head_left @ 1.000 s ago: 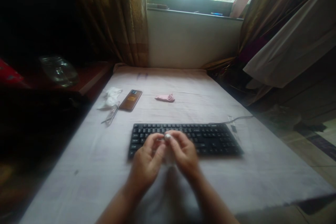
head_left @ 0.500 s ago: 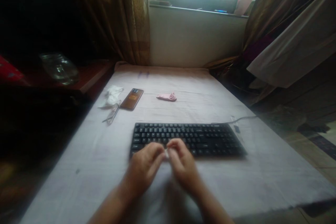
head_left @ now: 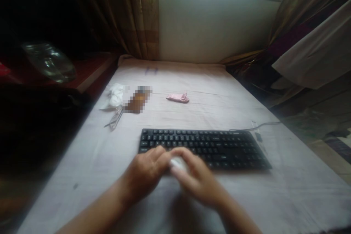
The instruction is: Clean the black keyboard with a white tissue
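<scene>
Over the front left part of a black computer keyboard, my two hands meet. My right hand is closed, fingers and thumb curled round a small soft-looking white wad, whose material I cannot make out. My left hand is closed too, its fingertips against the wad and the right hand's fingers. What lies inside the left fingers is hidden. The keyboard lies flat on a pale cloth-covered table, with its lower left keys behind my hands.
A pink folded cloth lies beyond the keyboard. Further left are a pixelated brown phone, a crumpled white piece and a thin blurred tool. The keyboard's cable runs right. A glass jar stands on the left shelf.
More of the white wad now shows, in my right hand. My left hand has turned so that its back shows more. The view has tipped down slightly.
</scene>
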`<act>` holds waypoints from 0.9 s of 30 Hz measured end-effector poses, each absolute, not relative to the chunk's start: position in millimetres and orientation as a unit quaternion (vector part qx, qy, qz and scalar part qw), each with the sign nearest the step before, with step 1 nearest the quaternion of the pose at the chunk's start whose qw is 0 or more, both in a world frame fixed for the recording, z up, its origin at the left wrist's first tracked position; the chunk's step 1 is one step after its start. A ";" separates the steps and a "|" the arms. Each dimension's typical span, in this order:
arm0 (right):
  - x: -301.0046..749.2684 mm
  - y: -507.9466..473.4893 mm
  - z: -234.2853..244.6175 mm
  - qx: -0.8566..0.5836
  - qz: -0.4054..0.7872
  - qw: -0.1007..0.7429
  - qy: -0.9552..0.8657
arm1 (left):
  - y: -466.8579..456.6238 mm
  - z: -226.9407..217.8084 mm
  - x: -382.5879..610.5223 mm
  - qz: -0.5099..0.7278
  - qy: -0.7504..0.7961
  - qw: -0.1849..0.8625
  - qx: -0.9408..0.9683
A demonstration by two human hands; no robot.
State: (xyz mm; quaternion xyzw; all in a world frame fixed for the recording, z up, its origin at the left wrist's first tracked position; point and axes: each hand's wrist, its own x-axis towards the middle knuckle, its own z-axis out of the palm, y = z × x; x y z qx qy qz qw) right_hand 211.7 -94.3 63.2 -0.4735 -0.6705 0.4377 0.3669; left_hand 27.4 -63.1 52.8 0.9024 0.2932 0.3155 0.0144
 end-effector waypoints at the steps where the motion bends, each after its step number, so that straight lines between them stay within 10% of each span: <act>1: 212.6 -94.3 63.1 -0.475 0.421 0.355 -0.686 | -62.4 50.1 26.2 0.322 0.295 0.019 0.899; 17: 183.9 -73.1 51.1 -0.404 0.201 0.419 -0.788 | -65.3 42.0 15.6 0.364 0.410 0.334 0.767; 27: 172.0 -50.7 62.1 -0.430 0.165 0.374 -0.805 | -47.4 42.0 -10.2 0.409 0.439 0.310 0.738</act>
